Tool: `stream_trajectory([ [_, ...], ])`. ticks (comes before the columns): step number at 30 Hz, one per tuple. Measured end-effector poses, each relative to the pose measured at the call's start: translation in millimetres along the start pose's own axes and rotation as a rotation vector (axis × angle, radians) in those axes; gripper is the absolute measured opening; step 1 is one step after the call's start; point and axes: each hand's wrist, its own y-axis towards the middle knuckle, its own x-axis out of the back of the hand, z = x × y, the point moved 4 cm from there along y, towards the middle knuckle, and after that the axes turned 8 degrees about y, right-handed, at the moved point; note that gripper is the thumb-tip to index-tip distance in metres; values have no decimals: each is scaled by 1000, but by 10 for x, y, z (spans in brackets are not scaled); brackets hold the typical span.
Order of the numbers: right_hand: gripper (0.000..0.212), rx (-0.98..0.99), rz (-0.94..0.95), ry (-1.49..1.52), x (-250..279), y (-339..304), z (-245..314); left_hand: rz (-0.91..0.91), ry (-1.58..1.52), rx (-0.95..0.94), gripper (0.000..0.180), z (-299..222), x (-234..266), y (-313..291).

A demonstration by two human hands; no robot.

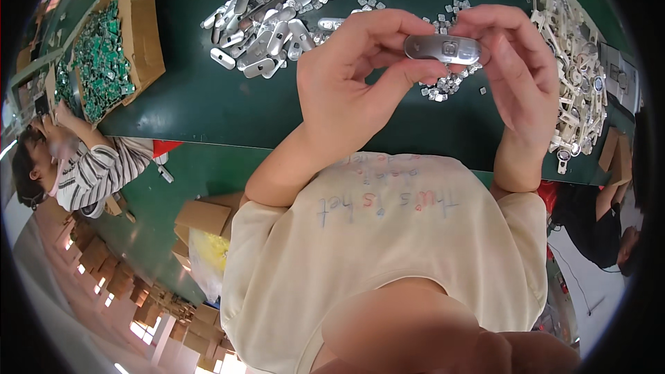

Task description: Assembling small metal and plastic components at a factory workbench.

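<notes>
Between my two hands, above the dark green table, is a silver oval casing (428,48) with a small square piece in its face. The thumb and fingers of my left hand (360,69) pinch its left end. At the other end, the bent fingers of my right hand (518,62) close on the casing's tip. Behind the hands lie small clear square pieces (443,88), partly hidden by the fingers. A pile of similar silver casings (267,24) spreads to the left of my left hand.
A cardboard box of green circuit boards (104,62) stands at the far left, near a seated person in a striped top (104,166). White plastic parts (575,76) are heaped along the right side. Another person in black (589,221) sits at the right edge.
</notes>
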Motion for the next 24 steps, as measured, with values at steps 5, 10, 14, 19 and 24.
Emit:
stream_trajectory([
  [5, 23, 271, -71, -576, -109, -94, 108, 9, 151, -51, 29, -8, -17, -39],
  [10, 20, 478, -101, -1033, -211, -132, 148, 2, 276, -133, 28, 19, -74, -105],
  [14, 22, 484, -63, -1022, -220, -97, 124, -10, 187, -69, 27, 67, -118, -80],
  [19, 25, 491, -67, -1089, -277, -120, 181, -87, 156, -76, 26, 40, -124, -122],
  [24, 31, 665, 30, -1298, -284, -167, 79, -94, 57, 146, 24, 51, -134, -160],
])
